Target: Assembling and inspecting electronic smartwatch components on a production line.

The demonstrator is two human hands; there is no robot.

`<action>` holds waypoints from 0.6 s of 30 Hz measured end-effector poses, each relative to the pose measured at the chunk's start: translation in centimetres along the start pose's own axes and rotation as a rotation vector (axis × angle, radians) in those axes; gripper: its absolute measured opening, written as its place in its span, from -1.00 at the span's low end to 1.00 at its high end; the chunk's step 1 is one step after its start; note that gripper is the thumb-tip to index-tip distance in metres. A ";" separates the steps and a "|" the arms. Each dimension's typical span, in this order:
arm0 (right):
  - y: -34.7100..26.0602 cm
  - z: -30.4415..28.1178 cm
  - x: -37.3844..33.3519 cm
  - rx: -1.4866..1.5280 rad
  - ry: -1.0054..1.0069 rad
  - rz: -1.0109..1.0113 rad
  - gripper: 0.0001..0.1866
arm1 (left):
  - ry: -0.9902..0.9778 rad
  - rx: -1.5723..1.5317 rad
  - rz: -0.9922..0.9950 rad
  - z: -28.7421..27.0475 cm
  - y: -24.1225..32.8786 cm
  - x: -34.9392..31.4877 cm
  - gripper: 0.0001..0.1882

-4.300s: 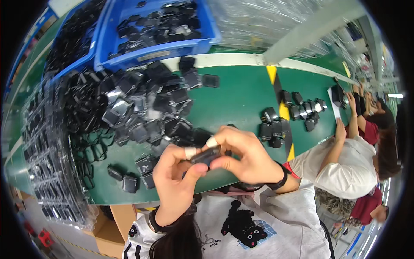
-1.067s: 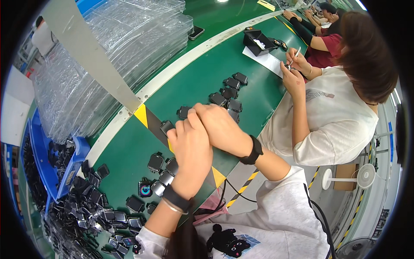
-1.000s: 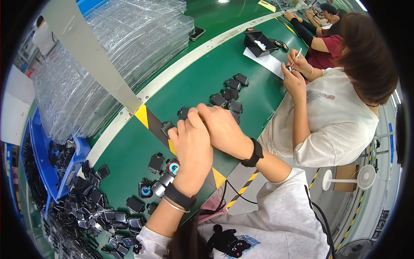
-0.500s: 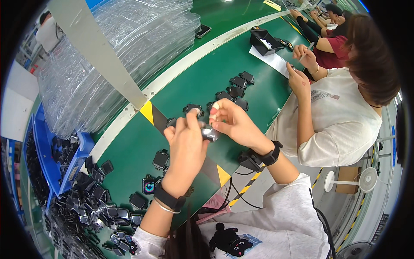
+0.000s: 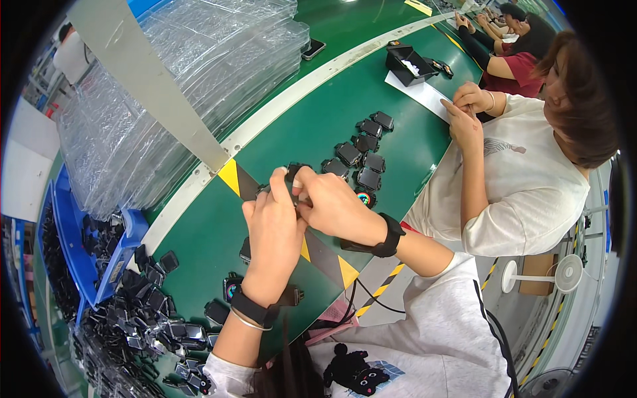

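Fingers curled together, my left hand point(image 5: 273, 232) and my right hand point(image 5: 342, 205) meet over the green worktable. What they pinch between them is mostly hidden behind the fingers. A dark watch case point(image 5: 298, 171) shows just beyond the fingertips. Beside my right hand sits a strapless smartwatch with a lit coloured dial point(image 5: 363, 198). Several more black watch cases point(image 5: 348, 154) lie in loose rows past it. Near my left wrist, another lit smartwatch point(image 5: 231, 290) rests on the table, with a dark watch case point(image 5: 217, 312) beside it.
Many watch cases are heaped point(image 5: 156, 325) at the left, beside a blue bin point(image 5: 119, 265). Stacked clear plastic trays point(image 5: 199, 86) stand behind a metal post point(image 5: 149, 79). At the right, a co-worker point(image 5: 524, 186) sits near a black box point(image 5: 408, 65).
Both hands have shifted left and drawn closer together. The shiny thing seen between them is now hidden. My right hand's move uncovers the lit watch and more dark cases.
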State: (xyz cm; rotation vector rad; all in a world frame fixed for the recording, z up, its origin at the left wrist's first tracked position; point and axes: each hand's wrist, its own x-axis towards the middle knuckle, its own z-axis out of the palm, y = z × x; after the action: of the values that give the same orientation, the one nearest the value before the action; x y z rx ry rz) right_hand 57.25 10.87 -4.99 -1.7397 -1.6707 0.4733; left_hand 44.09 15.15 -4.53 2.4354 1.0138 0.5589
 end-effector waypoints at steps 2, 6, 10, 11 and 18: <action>0.1 -0.4 0.1 0.164 -0.130 0.152 -0.76 | -0.020 -0.005 0.006 -0.8 -0.1 -0.3 -0.20; 0.3 -0.3 -0.1 0.088 -0.154 0.153 -0.73 | -0.071 -0.091 0.043 -1.9 -0.2 -1.0 -0.15; 0.2 0.3 -0.2 0.018 -0.145 0.096 -0.74 | -0.093 -0.090 0.029 -2.1 -0.7 -1.6 -0.14; 0.1 0.5 -0.2 0.005 -0.128 0.076 -0.74 | -0.062 -0.028 0.047 -2.2 -0.6 -1.7 -0.15; -1.1 -0.4 -0.3 0.078 -0.036 -0.063 -0.77 | 0.048 0.193 0.088 -0.9 -0.8 -1.8 -0.13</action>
State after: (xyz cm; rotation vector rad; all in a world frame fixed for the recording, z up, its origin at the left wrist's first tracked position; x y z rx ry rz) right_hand 56.71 10.46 -4.05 -1.6259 -1.7044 0.5365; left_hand 42.01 14.50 -4.60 2.6585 1.0263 0.5744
